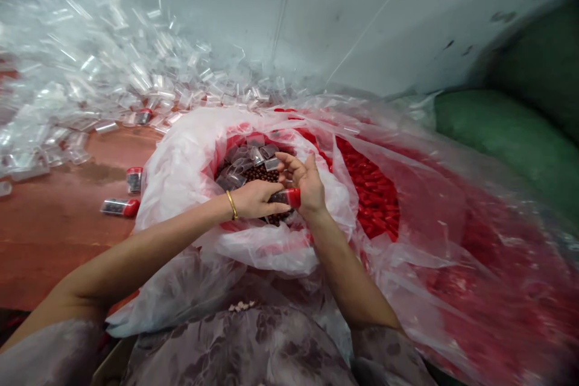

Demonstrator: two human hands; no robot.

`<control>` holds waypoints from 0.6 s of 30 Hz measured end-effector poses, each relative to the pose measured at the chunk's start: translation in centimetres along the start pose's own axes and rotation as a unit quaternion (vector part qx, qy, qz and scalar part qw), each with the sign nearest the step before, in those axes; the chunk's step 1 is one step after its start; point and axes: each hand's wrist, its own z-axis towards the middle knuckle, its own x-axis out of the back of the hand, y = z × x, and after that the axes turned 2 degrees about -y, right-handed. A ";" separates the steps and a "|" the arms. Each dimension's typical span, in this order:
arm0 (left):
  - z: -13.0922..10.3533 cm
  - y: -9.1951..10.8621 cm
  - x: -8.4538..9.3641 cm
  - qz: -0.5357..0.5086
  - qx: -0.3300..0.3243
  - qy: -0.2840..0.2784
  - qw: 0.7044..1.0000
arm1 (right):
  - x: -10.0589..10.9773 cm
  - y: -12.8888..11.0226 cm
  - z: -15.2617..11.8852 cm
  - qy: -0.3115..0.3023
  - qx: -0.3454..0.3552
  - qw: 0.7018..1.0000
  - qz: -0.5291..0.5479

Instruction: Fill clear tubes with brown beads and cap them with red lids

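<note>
A small clear jar (pixel 280 196) with a red cap (pixel 294 198) and dark contents lies sideways between my hands. My left hand (pixel 257 198), with a gold bangle at its wrist, grips the jar's body between thumb and fingers. The base of my right palm (pixel 309 188) touches the cap, while its fingers are spread and slightly curled. Both hands are over an open white plastic bag (pixel 174 163). Inside it are small brown balls (pixel 261 175) and several clear empty jars (pixel 242 160) lying on top of them.
Loose clear empty jars (pixel 108 60) pile up at the back left. On the reddish table (pixel 94 193), a capped jar (pixel 120 207) lies near another capped jar (pixel 134 180). Red caps (pixel 371 193) fill a plastic bag at right. A green sack (pixel 502 139) sits behind it, beside a pale wall (pixel 353 18).
</note>
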 end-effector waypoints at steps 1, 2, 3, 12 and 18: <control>-0.1 0.0 -0.1 0.054 -0.014 0.017 0.998 | -0.2 0.1 0.1 -0.025 -0.014 1.000 0.002; -0.2 -0.1 -0.2 0.101 -0.021 0.026 0.994 | -0.3 0.1 0.1 -0.047 -0.025 0.999 -0.008; -0.2 -0.1 -0.4 0.139 -0.021 0.027 0.990 | -0.3 0.2 0.0 -0.063 -0.033 0.997 -0.031; 0.1 0.4 -1.4 0.285 0.012 0.031 0.958 | -0.9 0.6 -0.4 -0.066 0.035 0.996 -0.057; -2.9 2.7 0.9 0.254 0.054 0.173 0.950 | 6.6 -1.8 -0.9 0.197 0.188 0.959 -0.073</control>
